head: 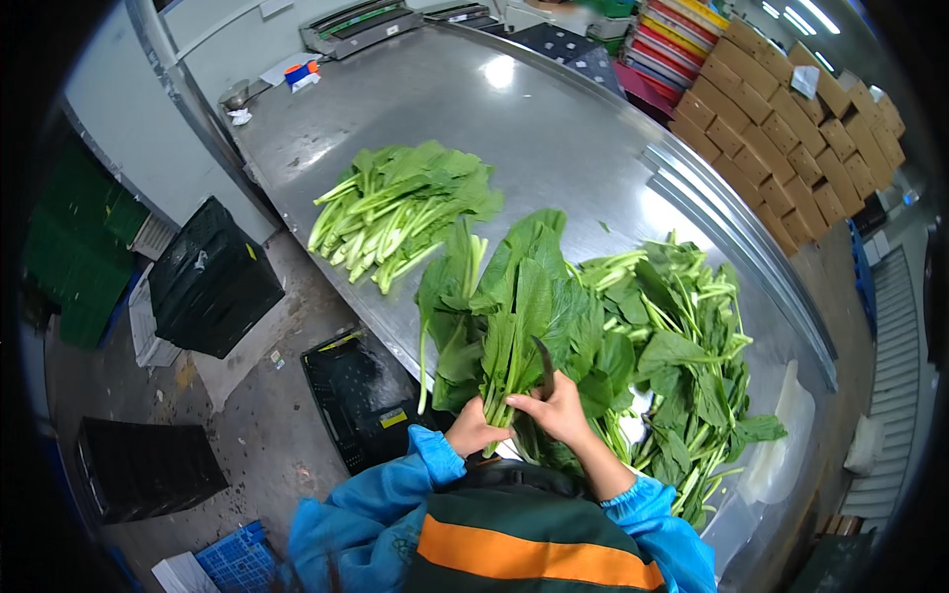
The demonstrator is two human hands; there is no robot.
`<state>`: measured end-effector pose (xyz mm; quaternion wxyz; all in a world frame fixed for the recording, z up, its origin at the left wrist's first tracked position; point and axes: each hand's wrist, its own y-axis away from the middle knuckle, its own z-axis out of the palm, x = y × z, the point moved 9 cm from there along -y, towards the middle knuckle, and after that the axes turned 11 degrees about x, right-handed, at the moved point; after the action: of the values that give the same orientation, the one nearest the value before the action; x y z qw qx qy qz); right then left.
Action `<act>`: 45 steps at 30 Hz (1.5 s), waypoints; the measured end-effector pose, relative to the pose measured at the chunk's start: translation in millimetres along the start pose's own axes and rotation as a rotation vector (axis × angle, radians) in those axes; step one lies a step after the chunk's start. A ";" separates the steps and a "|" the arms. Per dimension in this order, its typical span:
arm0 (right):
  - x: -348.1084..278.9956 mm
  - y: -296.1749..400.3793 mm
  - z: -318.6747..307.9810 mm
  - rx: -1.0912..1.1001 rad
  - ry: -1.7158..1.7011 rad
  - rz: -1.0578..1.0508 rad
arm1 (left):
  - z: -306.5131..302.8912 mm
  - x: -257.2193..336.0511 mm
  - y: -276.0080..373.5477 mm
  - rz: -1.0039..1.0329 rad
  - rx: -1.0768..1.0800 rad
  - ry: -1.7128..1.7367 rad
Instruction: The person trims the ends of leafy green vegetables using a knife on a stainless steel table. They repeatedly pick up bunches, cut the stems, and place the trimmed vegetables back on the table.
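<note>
My left hand (474, 428) is closed around the pale stems of a bunch of leafy greens (511, 348), whose broad leaves point away from me. In my right hand (554, 411) is a knife with a dark curved blade (545, 363), its tip towards the leaves. The right thumb touches the bunch's stems. A loose heap of greens (682, 356) lies to the right on the steel table (563, 141). Farther off on the left is a pile of greens (404, 207), with its stems mostly lined up towards the table's left edge.
Black plastic crates (215, 282) stand on the floor at the left, and another black crate (363, 400) sits beside the table edge. A scale-like device (359, 30) is at the table's far end. Stacked cardboard boxes (786, 141) rise beyond the right side.
</note>
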<state>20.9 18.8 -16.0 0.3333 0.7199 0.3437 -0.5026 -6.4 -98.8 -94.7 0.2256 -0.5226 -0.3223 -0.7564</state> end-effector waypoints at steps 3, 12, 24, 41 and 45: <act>-1.0 -4.6 -12.5 0.112 -0.373 0.052 | -16.8 26.3 -7.8 -0.162 -0.035 0.156; 50.6 9.3 -48.3 0.147 -0.145 0.328 | -270.5 248.6 -169.6 0.356 0.600 -0.863; 59.7 -13.9 -57.2 0.163 -0.120 0.439 | -370.3 185.3 -254.9 0.534 0.893 -1.296; 72.3 -15.5 -34.5 0.072 -0.163 0.443 | -234.9 200.0 -257.8 0.553 0.654 -1.772; 69.7 -15.1 -25.3 -0.002 -0.134 0.422 | -262.1 185.9 -278.8 0.266 0.676 -1.919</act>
<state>38.9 59.0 -77.4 0.4538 0.7406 0.1628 -0.4681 -430.0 -96.7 -55.4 0.0902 -0.8480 -0.5026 0.1419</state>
